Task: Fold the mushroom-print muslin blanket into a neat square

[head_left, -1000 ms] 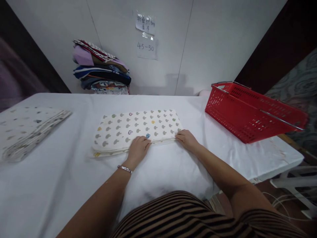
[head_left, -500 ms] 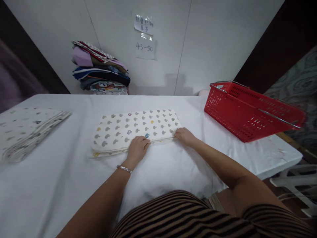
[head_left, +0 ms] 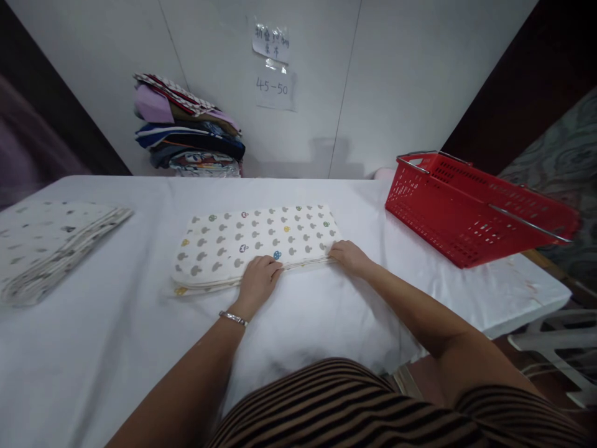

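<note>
A folded cream cloth with a grey mushroom print (head_left: 254, 239) lies flat in the middle of the white-covered table (head_left: 116, 323). My left hand (head_left: 258, 278), with a bracelet at the wrist, rests on the cloth's near edge with fingers curled over it. At the cloth's near right corner my right hand (head_left: 349, 256) pinches the layered edge.
A red plastic basket (head_left: 471, 205) with metal handles sits tilted at the table's right side. Another folded patterned cloth (head_left: 44, 246) lies at the far left. A stack of folded fabrics (head_left: 186, 127) stands against the back wall, below taped paper notes (head_left: 275, 68).
</note>
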The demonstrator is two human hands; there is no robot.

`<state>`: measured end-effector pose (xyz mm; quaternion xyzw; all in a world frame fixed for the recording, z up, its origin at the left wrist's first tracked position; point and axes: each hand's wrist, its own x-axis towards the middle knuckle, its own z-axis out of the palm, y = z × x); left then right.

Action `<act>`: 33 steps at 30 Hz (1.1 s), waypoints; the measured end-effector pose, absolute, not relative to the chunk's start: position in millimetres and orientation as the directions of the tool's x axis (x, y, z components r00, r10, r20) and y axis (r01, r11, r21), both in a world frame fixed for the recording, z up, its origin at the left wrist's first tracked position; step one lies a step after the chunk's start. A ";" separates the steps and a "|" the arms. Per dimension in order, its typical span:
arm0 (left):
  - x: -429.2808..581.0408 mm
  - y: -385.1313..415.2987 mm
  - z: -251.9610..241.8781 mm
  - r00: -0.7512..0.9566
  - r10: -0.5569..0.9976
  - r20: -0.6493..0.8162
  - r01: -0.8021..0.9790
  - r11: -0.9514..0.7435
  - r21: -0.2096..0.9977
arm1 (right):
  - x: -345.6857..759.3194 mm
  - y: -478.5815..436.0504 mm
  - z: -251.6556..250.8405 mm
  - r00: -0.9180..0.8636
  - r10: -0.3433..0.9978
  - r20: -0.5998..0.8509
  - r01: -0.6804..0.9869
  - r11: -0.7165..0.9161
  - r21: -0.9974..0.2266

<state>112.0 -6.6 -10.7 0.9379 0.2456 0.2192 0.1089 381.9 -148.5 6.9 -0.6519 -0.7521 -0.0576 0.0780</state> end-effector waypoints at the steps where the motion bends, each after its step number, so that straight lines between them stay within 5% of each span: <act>1: 112.0 -6.6 -10.5 0.783 0.510 0.357 0.414 -0.855 0.314 | 381.9 -148.1 7.4 -0.142 0.972 0.187 0.989 0.146 -0.005; 14: 111.5 -6.6 -11.2 0.781 0.505 0.366 0.410 -0.858 0.310 | 379.2 -146.6 7.8 -0.176 0.971 0.164 0.980 0.156 0.125; 33: 111.1 -6.8 -10.4 0.780 0.507 0.366 0.405 -0.855 0.323 | 376.6 -163.9 -1.4 -0.156 0.952 0.265 0.988 0.149 0.046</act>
